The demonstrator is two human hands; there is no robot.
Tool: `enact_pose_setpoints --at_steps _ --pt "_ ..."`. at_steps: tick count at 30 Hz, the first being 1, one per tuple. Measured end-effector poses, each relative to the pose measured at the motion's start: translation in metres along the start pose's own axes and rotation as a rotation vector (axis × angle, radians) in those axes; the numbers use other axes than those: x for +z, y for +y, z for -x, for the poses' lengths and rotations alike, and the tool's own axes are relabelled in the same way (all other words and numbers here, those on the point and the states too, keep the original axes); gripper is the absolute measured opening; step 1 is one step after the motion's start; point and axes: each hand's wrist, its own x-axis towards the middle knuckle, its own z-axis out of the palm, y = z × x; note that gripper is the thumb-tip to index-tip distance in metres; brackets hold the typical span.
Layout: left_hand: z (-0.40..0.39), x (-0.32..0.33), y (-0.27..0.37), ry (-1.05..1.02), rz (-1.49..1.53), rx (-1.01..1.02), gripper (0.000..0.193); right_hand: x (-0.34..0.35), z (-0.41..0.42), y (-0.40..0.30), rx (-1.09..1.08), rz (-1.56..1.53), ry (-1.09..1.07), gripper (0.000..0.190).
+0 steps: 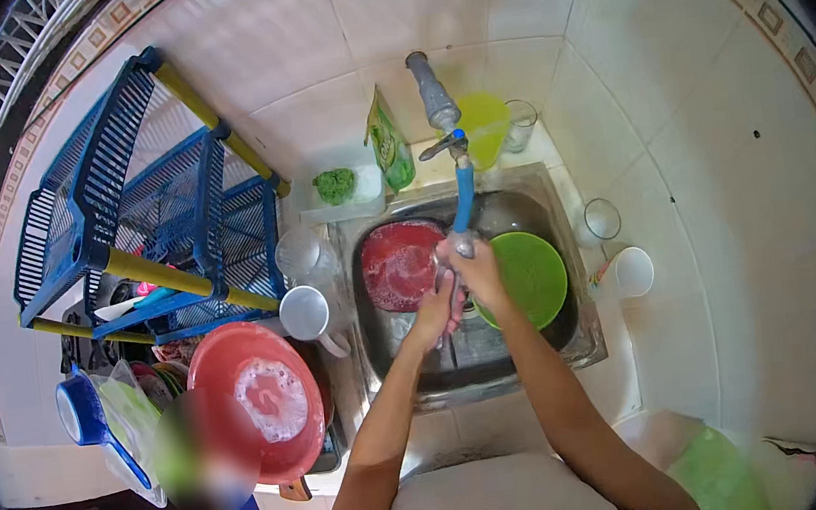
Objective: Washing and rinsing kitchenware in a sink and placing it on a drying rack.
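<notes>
Both my hands are together under the blue hose [465, 199] of the faucet [454, 142], over a stainless steel sink [424, 393]. My right hand [476, 271] is uppermost, right below the hose end. My left hand [436, 312] is lower and to the left, its fingers curled. Between them is a shiny wet item [451, 291]; water and fingers hide what it is. A red basin or dish [402, 267] with suds lies in the sink to the left of my hands. On the right sits a green round bowl [536, 282], partly behind my right forearm.
Left of the sink stand clear glasses [298, 252], a white mug [304, 313] and a red basin of suds [252, 341]. A blue rack [178, 228] rises behind. A green scrubber [334, 186] lies in a white tray. A glass [602, 219] and white cup [633, 272] line the right ledge.
</notes>
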Motion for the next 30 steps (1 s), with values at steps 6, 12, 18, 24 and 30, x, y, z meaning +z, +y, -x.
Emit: enact_pose_setpoints --at_steps 6,12,18,24,30 --pt "-0.003 0.005 0.005 -0.002 -0.052 0.277 0.040 -0.002 0.003 -0.006 0.132 -0.125 -0.050 0.014" --pt "-0.004 0.004 0.014 -0.128 -0.129 0.163 0.036 -0.017 -0.009 0.007 0.068 0.314 0.043 0.017" --pt "-0.003 -0.002 0.005 -0.002 -0.137 0.237 0.036 -0.005 0.010 -0.018 0.118 -0.367 -0.164 0.020" --pt "-0.010 0.007 0.006 0.071 0.013 0.190 0.035 0.009 -0.008 -0.014 0.117 0.112 0.063 0.020" --pt "0.002 0.001 0.017 0.171 -0.070 0.173 0.033 0.012 0.001 -0.025 0.079 -0.420 -0.100 0.018"
